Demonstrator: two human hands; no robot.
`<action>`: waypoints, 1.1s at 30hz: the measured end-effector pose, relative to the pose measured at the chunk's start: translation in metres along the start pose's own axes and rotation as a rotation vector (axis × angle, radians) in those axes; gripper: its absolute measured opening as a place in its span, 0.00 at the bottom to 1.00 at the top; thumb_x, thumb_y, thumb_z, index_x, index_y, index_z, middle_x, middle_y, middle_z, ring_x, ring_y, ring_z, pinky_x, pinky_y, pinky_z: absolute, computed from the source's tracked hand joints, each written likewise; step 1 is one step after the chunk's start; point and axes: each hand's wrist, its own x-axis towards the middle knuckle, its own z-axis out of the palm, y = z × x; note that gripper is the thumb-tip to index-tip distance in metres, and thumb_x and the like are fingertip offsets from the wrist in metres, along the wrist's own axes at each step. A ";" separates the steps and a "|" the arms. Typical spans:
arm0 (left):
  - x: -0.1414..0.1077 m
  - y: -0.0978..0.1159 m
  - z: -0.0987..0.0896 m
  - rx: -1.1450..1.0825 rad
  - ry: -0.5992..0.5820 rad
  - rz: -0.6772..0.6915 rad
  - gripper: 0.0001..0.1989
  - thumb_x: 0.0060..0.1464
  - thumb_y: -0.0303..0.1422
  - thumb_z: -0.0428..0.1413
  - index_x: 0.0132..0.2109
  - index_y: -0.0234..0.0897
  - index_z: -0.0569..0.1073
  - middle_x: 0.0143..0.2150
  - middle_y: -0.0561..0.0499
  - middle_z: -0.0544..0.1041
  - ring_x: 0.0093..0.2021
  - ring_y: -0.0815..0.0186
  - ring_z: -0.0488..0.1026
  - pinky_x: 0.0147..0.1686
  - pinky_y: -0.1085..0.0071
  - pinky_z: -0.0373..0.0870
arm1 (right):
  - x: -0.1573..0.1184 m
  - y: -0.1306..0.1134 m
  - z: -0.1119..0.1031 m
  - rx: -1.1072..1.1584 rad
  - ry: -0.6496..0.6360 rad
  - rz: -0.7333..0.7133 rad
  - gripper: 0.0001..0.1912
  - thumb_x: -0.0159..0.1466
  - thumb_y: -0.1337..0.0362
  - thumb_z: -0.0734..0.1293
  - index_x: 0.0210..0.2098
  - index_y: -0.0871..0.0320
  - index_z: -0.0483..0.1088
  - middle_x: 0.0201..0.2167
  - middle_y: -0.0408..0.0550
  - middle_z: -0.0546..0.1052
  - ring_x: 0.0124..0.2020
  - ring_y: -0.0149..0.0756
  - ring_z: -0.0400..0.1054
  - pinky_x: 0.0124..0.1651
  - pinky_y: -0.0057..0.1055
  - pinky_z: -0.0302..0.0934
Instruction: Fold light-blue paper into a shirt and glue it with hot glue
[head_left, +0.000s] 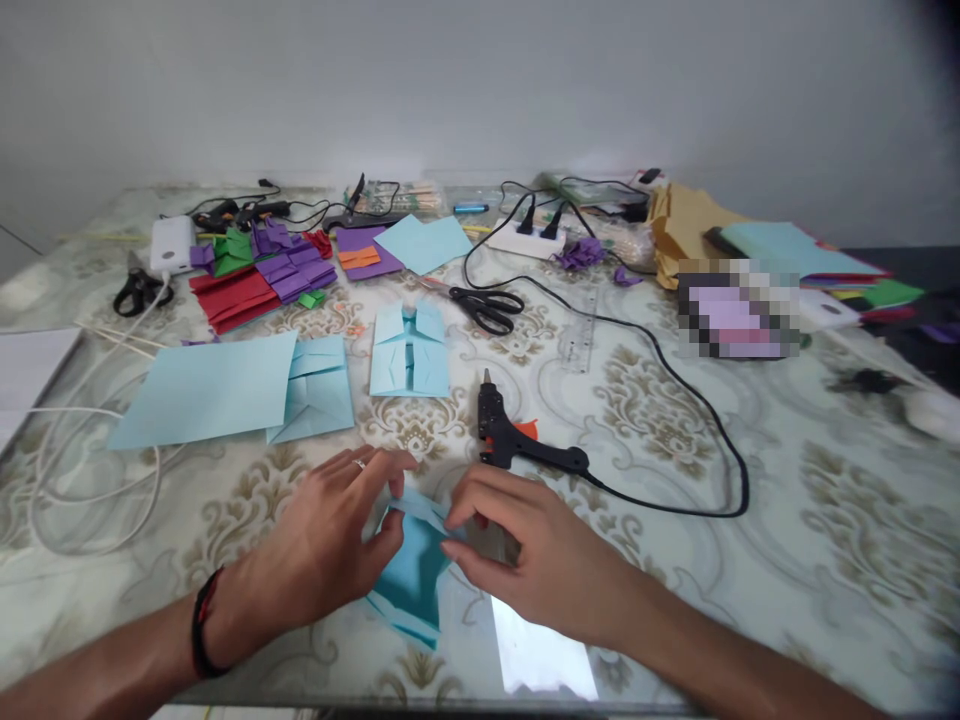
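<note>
Just nearer and left of the black glue gun [541,453], pinching a blue paper [414,575] by its far edge with left hand [330,530] and right hand [536,550]; appearing only partway folded, while showing a folded piece [386,372] beyond, left of the gun, and a plain sheet [210,392] farther left.

- looks like a room in a home, with a table [757,610] given over to paper craft
- seems domestic from the leafy scroll pattern [652,405] under a glossy clear top [544,655] and the plain pale wall [480,90] behind the far edge
- shows craft in the light-blue folded paper [415,572] near the middle of the near edge, and in the purple and red folded pieces [296,270] toward the far left corner
- has hobby tools mid-table: a glue gun [540,450], scissors [480,300] and a clear ruler [579,335]
- has a power strip [514,238] near the far edge, with black plugs [553,225] in it
- holds coloured sheets [795,245] piled loosely toward the far right corner
</note>
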 end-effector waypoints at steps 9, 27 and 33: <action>0.001 0.000 0.000 0.017 0.008 0.031 0.19 0.57 0.20 0.52 0.54 0.39 0.66 0.38 0.51 0.77 0.37 0.60 0.78 0.37 0.65 0.75 | -0.001 0.001 0.002 -0.013 0.019 -0.022 0.03 0.66 0.67 0.70 0.36 0.57 0.72 0.34 0.44 0.74 0.34 0.34 0.69 0.35 0.29 0.59; -0.002 -0.002 0.002 0.017 -0.025 0.011 0.21 0.54 0.19 0.51 0.54 0.39 0.66 0.37 0.52 0.76 0.38 0.59 0.77 0.40 0.61 0.75 | -0.002 0.000 0.001 -0.010 0.035 -0.050 0.03 0.67 0.68 0.70 0.36 0.58 0.73 0.32 0.44 0.73 0.32 0.33 0.68 0.34 0.29 0.59; 0.000 0.000 0.002 0.038 -0.012 0.017 0.21 0.54 0.19 0.51 0.54 0.39 0.66 0.36 0.52 0.75 0.37 0.59 0.77 0.40 0.61 0.75 | -0.002 0.000 0.001 -0.010 0.021 -0.034 0.02 0.67 0.67 0.70 0.36 0.58 0.73 0.33 0.44 0.73 0.32 0.32 0.67 0.34 0.29 0.59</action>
